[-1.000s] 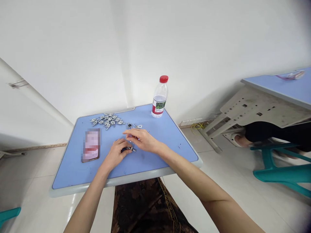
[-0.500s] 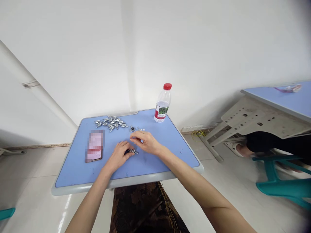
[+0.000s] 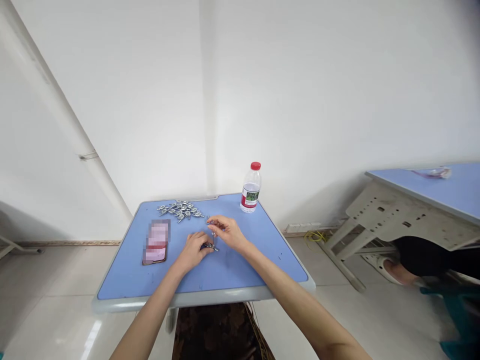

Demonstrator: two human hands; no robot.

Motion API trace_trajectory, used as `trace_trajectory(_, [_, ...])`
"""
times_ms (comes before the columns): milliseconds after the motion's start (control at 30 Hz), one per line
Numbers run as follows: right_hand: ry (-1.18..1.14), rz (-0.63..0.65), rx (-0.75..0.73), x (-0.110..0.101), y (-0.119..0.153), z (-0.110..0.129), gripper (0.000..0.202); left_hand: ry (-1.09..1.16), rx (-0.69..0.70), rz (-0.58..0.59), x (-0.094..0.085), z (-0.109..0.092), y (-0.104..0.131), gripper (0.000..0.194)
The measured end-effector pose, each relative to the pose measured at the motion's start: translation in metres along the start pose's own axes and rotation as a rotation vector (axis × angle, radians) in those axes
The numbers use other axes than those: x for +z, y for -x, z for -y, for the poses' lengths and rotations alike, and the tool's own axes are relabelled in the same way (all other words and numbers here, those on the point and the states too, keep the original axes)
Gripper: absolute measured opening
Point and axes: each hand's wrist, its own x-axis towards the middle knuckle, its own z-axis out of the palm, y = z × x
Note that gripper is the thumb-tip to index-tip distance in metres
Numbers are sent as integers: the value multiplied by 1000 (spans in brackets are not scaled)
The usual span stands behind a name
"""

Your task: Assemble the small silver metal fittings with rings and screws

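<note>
My left hand [image 3: 193, 251] rests on the blue tabletop, its thumb and fingers closed around a small silver metal part [image 3: 214, 247] with a thin stem pointing right. Just above and to the right, my right hand [image 3: 229, 232] is in a pinch; whatever lies between its fingertips is too small to make out. A pile of similar silver metal parts [image 3: 183, 210] lies behind my hands, towards the table's back left. My right hand hides part of the table behind it, where a bit of metal shows by the fingers.
On the left of the blue table [image 3: 258, 270] lies a phone [image 3: 156, 245] with a blurred screen. A red-capped water bottle [image 3: 250, 192] stands at the back right, near the white wall. Another desk [image 3: 423, 200] is to the right, with a person's foot [image 3: 397, 272] below it.
The view has tilted up, so the table sits lower in it. My right hand remains pinched close to the part in my left hand, now covering the loose pieces behind it.
</note>
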Motion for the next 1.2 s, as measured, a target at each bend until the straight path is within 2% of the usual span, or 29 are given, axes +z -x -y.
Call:
trace_trajectory(200, [79, 10, 6, -9, -14, 0, 16, 12, 28, 78, -12, 3, -22, 4])
trace_trajectory(333, [131, 65, -14, -11, -16, 4, 12, 30, 67, 107, -15, 6, -24, 4])
trace_trajectory(467, [146, 89, -40, -17, -9, 5, 20, 25, 66, 74, -10, 11, -18, 8])
trace_trajectory(600, [130, 131, -97, -26, -1, 3, 33, 42, 58, 90, -7, 16, -18, 10])
trace_trajectory(700, [108, 141, -126, -30, 2, 2, 33, 48, 47, 93, -7, 17, -20, 12])
trace_trajectory(900, [201, 42, -70, -22, 2, -3, 14, 57, 42, 91, -8, 16, -19, 11])
trace_trajectory(1033, [230, -4, -37, -16, 1, -5, 16, 63, 55, 92, -9, 16, -18, 10])
trace_trajectory(1200, [245, 53, -49, -4, -4, 4, 13, 70, 72, 77, -5, 14, -18, 6])
